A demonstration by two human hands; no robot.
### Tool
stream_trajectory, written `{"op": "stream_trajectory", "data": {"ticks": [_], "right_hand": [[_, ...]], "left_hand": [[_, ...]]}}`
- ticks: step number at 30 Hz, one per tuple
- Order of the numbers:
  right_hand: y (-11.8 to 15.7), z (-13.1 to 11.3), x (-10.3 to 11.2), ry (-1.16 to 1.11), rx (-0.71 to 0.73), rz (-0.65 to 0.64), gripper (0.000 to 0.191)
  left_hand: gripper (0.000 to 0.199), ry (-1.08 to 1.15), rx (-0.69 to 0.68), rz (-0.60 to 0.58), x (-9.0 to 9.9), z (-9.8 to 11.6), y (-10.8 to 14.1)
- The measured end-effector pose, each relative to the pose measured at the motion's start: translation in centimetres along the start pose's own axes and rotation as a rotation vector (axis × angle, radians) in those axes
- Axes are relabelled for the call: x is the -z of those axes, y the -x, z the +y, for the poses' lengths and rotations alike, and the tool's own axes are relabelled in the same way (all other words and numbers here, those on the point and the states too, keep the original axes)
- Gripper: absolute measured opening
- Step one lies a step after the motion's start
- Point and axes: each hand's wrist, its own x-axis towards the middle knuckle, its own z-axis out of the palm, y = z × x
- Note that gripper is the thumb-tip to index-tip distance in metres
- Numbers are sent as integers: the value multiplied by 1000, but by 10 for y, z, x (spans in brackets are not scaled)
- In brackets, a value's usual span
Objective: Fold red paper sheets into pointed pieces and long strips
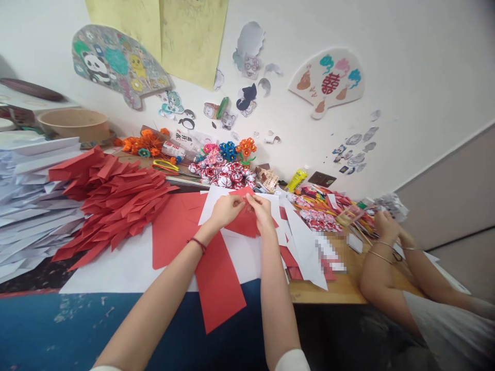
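Note:
Both my hands meet at the middle of the table over a piece of red paper (pixel 245 224). My left hand (pixel 227 210), with a dark red cord at the wrist, pinches the paper's upper left part. On the other side, my right hand (pixel 260 207) grips it between thumb and fingers. A white sheet (pixel 211 203) lies just behind my left hand. Larger red sheets (pixel 176 232) spread to the left, and a red strip (pixel 220 283) hangs past the table's front edge. Where the fingertips meet, the paper's fold is too small to make out.
Folded red papers (pixel 119 198) pile up at left beside a stack of folded white papers (pixel 31 206). Behind are paper flowers (pixel 228 172), yellow-handled scissors (pixel 165 165) and a yellow bottle (pixel 297 180). Loose white paper (pixel 303 242) lies to the right. A co-worker's hands (pixel 386 226) are at far right.

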Motion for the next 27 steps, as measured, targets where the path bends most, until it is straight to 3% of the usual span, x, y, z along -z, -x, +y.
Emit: {"op": "stream_trajectory", "data": {"ticks": [27], "right_hand": [[-2,3,1,69,-8,-12,41]], "left_hand": [[30,-53,10,-55,0,2,2]]}}
